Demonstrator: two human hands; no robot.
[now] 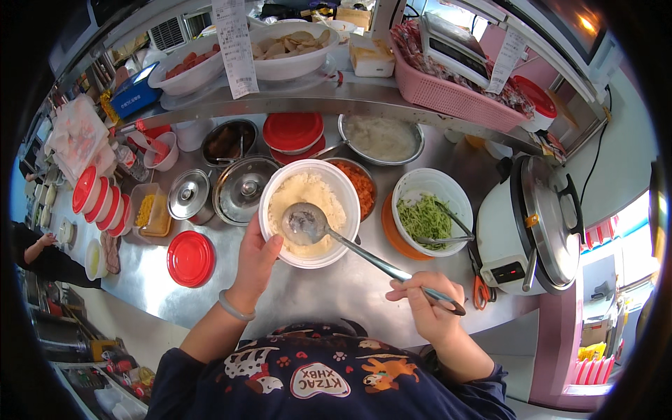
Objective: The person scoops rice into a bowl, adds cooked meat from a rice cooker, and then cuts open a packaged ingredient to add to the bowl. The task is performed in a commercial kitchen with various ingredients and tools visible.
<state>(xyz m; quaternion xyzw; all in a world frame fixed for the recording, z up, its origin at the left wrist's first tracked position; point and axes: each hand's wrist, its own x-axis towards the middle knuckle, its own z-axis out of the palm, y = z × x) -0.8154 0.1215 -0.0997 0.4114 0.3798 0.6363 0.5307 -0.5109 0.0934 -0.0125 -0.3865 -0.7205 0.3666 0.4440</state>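
Observation:
My left hand grips the side of a white plastic tub, thumb on its rim. Inside lies a pale yellowish, crumbly food that looks like cooked rice. In my right hand is the handle of a long metal ladle, its bowl resting on the food. Partly hidden behind the tub is a bowl of chopped orange food. To the right, a white bowl holds shredded green vegetable and metal tongs. A red round lid lies left of my left hand.
Lidded metal pots stand at the left, near stacked red-lidded tubs. A large cooker occupies the right, with orange-handled scissors beside it. Overhead, a metal shelf bears bowls and a pink basket. Another person stands far left.

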